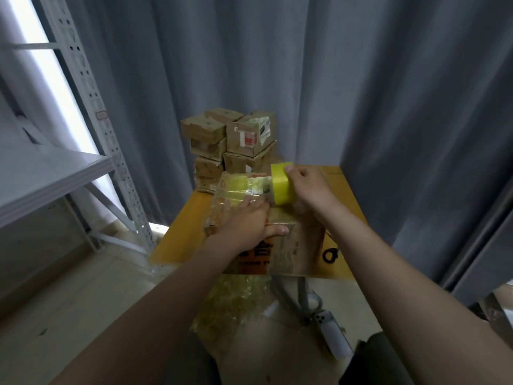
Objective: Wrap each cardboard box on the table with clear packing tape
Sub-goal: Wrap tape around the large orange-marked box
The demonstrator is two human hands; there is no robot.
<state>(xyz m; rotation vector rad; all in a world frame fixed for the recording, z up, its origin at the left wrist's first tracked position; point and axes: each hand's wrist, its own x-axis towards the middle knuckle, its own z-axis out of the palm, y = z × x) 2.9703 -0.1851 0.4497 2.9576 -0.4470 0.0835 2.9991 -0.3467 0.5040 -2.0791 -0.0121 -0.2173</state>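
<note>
The cardboard box (288,252) sits in the middle of the yellow-brown table (342,190), its top and far side glossy with layers of clear tape, black print on its near face. The left hand (247,220) lies flat on the box top, fingers straight and pressing down, the thumb stretched along the near top edge. At 2 o'clock from that hand, the right hand (308,187) grasps the yellow tape roll (280,184), fingers curled round it and the thumb on its rim; the roll stands against the far right part of the box top. At 12 o'clock from the box, a stack of small cardboard boxes (230,140) rises at the table's far edge, before a grey curtain (388,107). At 9 o'clock stands a pale metal shelf rack (55,173). At 6 o'clock, on the floor below the table edge, lies a heap of crumpled clear tape (230,307), with a white device (330,332) just to its right
</note>
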